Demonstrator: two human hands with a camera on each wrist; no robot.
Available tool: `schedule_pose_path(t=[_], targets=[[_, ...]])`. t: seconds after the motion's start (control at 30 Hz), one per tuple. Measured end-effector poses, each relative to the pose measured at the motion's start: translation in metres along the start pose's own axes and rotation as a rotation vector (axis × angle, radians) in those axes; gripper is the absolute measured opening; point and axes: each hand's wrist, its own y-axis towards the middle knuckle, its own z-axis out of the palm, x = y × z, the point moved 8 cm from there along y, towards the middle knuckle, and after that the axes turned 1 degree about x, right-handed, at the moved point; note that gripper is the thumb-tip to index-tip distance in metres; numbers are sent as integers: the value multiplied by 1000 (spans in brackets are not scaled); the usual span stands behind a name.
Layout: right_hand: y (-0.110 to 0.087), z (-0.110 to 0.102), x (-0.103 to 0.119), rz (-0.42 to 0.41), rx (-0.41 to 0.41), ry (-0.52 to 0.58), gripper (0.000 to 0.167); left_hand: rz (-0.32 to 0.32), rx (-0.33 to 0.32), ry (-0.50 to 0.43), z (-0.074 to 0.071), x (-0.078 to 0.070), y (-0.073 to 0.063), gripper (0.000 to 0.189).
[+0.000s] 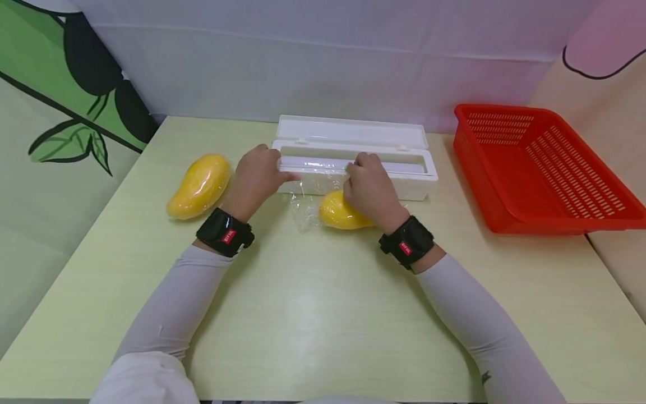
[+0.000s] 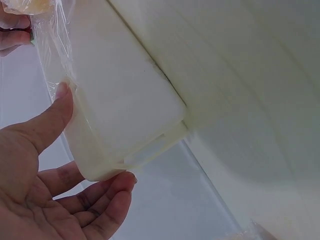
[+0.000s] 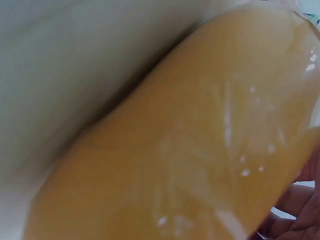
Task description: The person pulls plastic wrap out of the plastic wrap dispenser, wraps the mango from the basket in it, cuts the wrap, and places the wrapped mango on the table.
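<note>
A white cling film dispenser box [image 1: 353, 184] stands at the back of the table, lid raised, a roll inside. My left hand [image 1: 256, 178] grips its left end, thumb on the film edge and fingers round the end wall in the left wrist view. Clear cling film [image 1: 308, 205] hangs over the front, onto a wrapped yellow mango [image 1: 340, 212]. Over that mango, my right hand [image 1: 372, 185] pinches a small green slide cutter [image 2: 32, 38] at the box's front edge; its fingers mostly hide it. The mango [image 3: 175, 130] fills the right wrist view.
Another yellow mango [image 1: 200, 186], shiny with film, lies left of my left hand. A red plastic basket [image 1: 504, 191] stands at the right of the table. Behind the box is a pale cloth wall [image 1: 303, 73].
</note>
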Motion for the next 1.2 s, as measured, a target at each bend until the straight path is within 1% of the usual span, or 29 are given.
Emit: schedule_pose_path(t=[0.27, 0.43, 0.7, 0.83, 0.93, 1.07, 1.2], targets=[[5, 4, 12, -54, -34, 12, 16, 3, -5, -21, 0, -1, -1, 53], [9, 7, 19, -82, -56, 15, 16, 13, -23, -16, -2, -3, -1, 52], [16, 10, 26, -75, -36, 29, 20, 19, -52, -10, -3, -3, -1, 54], [20, 12, 31, -86, -27, 28, 18, 25, -69, 1, -5, -3, -1, 56], [23, 16, 35, -93, -7, 19, 17, 23, -72, 3, -5, -2, -2, 56], [25, 19, 39, -86, 15, 13, 20, 12, -68, 1, -5, -2, -2, 56], [27, 20, 43, -84, 23, 1, 20, 14, -73, 5, -5, -1, -2, 56]])
